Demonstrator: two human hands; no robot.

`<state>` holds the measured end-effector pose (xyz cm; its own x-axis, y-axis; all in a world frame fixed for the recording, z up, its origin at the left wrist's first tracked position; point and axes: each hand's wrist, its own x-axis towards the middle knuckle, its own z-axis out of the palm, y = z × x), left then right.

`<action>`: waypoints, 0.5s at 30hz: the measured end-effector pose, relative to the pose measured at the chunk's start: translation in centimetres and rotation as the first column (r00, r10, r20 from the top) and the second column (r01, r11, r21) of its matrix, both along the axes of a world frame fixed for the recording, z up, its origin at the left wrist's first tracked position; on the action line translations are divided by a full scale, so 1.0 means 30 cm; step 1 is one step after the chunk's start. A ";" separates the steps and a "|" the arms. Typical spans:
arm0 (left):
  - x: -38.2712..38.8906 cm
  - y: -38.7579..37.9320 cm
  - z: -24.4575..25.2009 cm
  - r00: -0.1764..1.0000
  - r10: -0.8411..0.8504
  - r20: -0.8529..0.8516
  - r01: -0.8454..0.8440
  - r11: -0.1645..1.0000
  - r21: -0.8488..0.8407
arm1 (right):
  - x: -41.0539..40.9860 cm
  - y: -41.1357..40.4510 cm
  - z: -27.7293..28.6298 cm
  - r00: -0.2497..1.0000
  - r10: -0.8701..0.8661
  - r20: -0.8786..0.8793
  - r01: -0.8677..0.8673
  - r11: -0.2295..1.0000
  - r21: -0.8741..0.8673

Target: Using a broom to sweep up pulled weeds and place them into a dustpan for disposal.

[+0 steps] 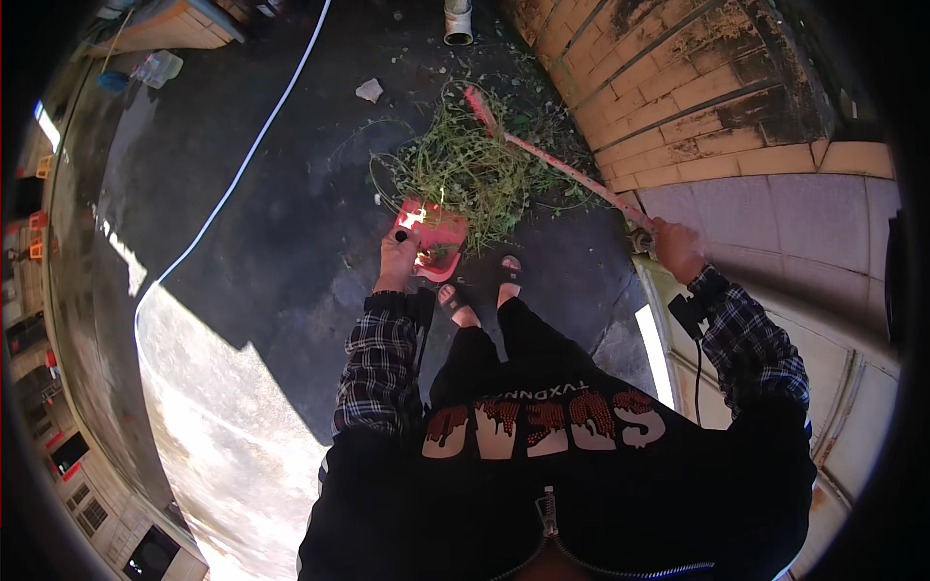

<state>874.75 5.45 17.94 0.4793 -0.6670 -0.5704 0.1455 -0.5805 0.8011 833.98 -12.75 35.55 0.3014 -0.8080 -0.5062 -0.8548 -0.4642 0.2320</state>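
Observation:
My left hand is closed around the upright handle of a red plastic dustpan, whose dark round handle end shows above my fist. Bits of green lie in the pan. My right hand grips the worn pink-red pole of a broom, which slants away to the upper left. Its red head rests on the far side of a tangled heap of green vines. The near edge of this heap touches or overhangs the dustpan; I cannot tell which.
A tiled wall borders the heap on the right. Beyond it are a white pipe end and a pale stone. A light hose curves across the dark concrete on the left. A clear plastic jug lies upper left.

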 end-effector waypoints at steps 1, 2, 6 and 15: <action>-0.004 -0.007 0.007 1.000 -0.020 -0.015 0.020 1.000 -0.013 | 0.009 0.038 0.020 0.999 -0.031 -0.011 0.031 0.999 -0.006; -0.008 -0.017 0.015 0.999 -0.011 -0.035 0.010 1.000 -0.009 | 0.009 0.058 0.025 0.999 -0.037 -0.015 0.037 0.999 -0.003; -0.014 -0.018 0.014 1.000 0.009 0.001 -0.009 1.000 0.024 | 0.012 0.141 0.067 0.998 -0.067 0.011 0.066 0.998 0.020; -0.039 0.004 0.040 0.997 0.021 -0.069 -0.020 1.000 0.009 | -0.032 0.283 0.169 0.993 -0.116 0.012 0.113 0.982 0.152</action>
<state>873.58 5.58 19.13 0.4521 -0.6525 -0.6081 0.2124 -0.5834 0.7839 833.01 -4.27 40.63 0.2228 -0.7530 -0.6192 -0.9083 -0.3910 0.1485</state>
